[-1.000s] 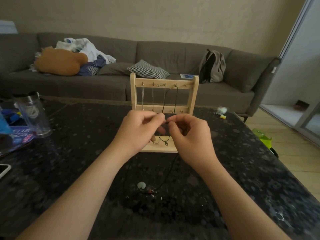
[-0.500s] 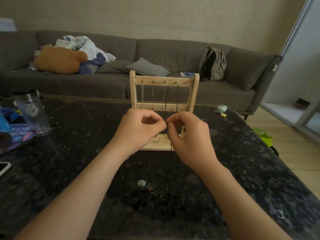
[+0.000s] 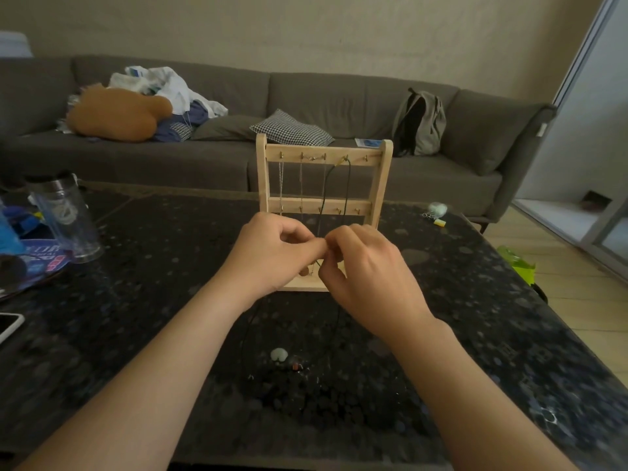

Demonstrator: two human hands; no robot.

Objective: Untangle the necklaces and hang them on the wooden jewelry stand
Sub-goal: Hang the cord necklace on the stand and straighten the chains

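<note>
I see L hand [image 3: 272, 253] & R hand [image 3: 370, 266] fingertip to fingertip just in front of stand [image 3: 381, 185], both curled, pinching black cord [image 3: 248, 321]. Pendant [image 3: 278, 354] lies on table [image 3: 136, 300], nearer me than stand.

A home living room: a grey sofa [image 3: 339, 107] strewn with laundry [image 3: 163, 86] behind a dark coffee table [image 3: 475, 300].

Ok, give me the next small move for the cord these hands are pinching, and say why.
Probably raise both hands, the left hand and right hand, toward the free-looking end hook on the wooden stand. They pinch the black cord in front of it, while its loop and pale pendant lie on the table.
</note>
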